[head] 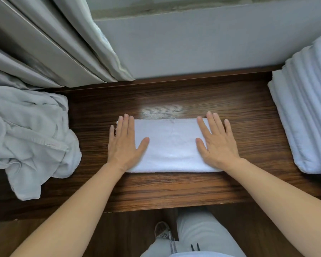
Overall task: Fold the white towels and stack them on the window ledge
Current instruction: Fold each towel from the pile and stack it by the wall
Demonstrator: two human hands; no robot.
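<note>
A folded white towel [171, 145] lies flat as a rectangle in the middle of the dark wooden window ledge [174, 101]. My left hand [123, 143] rests palm down on the towel's left end, fingers spread. My right hand [216, 143] presses flat on its right end in the same way. Neither hand grips anything. A stack of folded white towels [304, 112] stands at the right end of the ledge. A crumpled pile of unfolded pale towels [28, 138] sits at the left end.
Grey curtains [50, 45] hang down to the ledge at the back left. A pale wall [202, 47] rises behind the ledge. Below the ledge's front edge I see a wooden floor, my light trousers [198, 236] and a shoe [162, 230].
</note>
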